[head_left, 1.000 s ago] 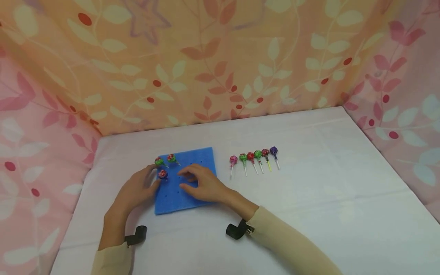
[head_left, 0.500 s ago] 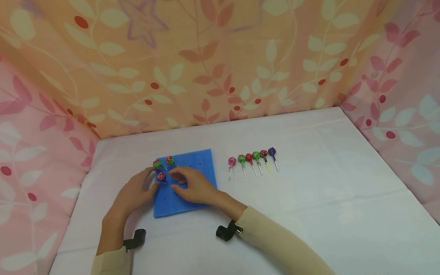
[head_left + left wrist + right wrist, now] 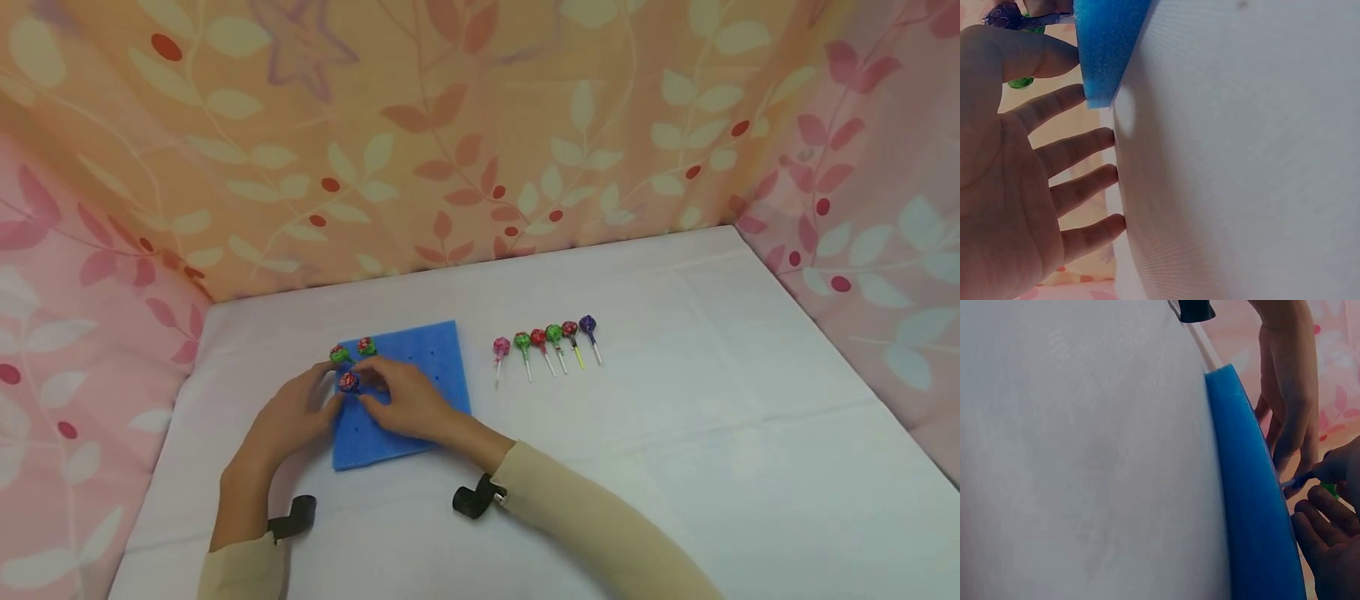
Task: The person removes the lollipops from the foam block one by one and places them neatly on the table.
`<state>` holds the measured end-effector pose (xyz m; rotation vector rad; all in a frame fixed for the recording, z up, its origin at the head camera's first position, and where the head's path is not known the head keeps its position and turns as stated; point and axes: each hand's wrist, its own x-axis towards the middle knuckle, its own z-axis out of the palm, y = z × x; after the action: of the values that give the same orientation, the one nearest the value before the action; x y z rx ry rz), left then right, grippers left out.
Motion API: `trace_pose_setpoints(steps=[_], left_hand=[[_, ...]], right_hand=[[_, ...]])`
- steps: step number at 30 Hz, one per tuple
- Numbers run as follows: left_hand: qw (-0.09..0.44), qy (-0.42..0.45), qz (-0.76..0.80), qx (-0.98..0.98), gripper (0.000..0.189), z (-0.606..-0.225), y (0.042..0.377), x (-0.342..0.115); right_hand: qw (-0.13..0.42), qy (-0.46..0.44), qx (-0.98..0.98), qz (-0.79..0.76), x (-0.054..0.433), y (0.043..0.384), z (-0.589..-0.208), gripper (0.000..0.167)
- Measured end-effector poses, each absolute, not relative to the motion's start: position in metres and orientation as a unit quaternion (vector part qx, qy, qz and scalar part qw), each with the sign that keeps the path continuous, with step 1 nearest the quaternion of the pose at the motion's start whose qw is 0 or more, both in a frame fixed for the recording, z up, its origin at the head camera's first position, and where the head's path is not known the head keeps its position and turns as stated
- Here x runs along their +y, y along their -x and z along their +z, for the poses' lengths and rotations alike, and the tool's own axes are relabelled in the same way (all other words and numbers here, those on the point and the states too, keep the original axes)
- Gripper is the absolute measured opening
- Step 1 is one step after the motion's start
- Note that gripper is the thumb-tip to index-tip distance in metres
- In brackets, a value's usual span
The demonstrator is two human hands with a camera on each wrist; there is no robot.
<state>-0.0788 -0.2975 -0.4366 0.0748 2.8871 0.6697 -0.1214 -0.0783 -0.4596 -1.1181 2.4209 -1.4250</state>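
In the head view a blue foam board [image 3: 442,367] with small holes lies on the white table, holding several lollipops by their sticks. Two green-and-red lollipops, a corner one [image 3: 340,354] and its neighbour [image 3: 366,345], stand along the far edge. A purple-and-red lollipop [image 3: 348,382] stands nearer, its stick pointing into the foam. My left hand [image 3: 294,414] steadies the board's left edge with spread fingers, several fingertips resting on the table. My right hand [image 3: 408,400] reaches over the board, thumb and forefinger parted beside the purple-and-red lollipop. Whether they touch it is hard to see.
Right of the board lies a row of loose lollipops, from a pink one [image 3: 501,346] to a purple one [image 3: 588,323]. Floral curtains [image 3: 465,150] rise behind the table and at both sides. Black wrist cameras [image 3: 474,500] sit at both cuffs.
My right hand has moved left across the board to the purple-and-red lollipop. The left hand has stayed at the board's left edge. The whole head view has shifted slightly.
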Motion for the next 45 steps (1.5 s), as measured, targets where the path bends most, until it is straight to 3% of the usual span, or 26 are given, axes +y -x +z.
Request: trace_pose_setpoints(steps=[23,38,45], left_hand=[[0.079,-0.027,0.229,0.97,0.063,-0.441,0.079,-0.3],[0.077,-0.024,0.228,0.97,0.063,-0.444,0.081,-0.3],[0.086,-0.019,0.225,0.97,0.066,-0.441,0.08,-0.299]], right_hand=[[0.005,0.356,0.818,-0.452,-0.099,0.114,-0.461,0.037],[-0.011,0.35,0.808,-0.474,-0.098,0.115,-0.461,0.035],[0.01,0.355,0.772,-0.528,-0.092,0.114,-0.455,0.034]])
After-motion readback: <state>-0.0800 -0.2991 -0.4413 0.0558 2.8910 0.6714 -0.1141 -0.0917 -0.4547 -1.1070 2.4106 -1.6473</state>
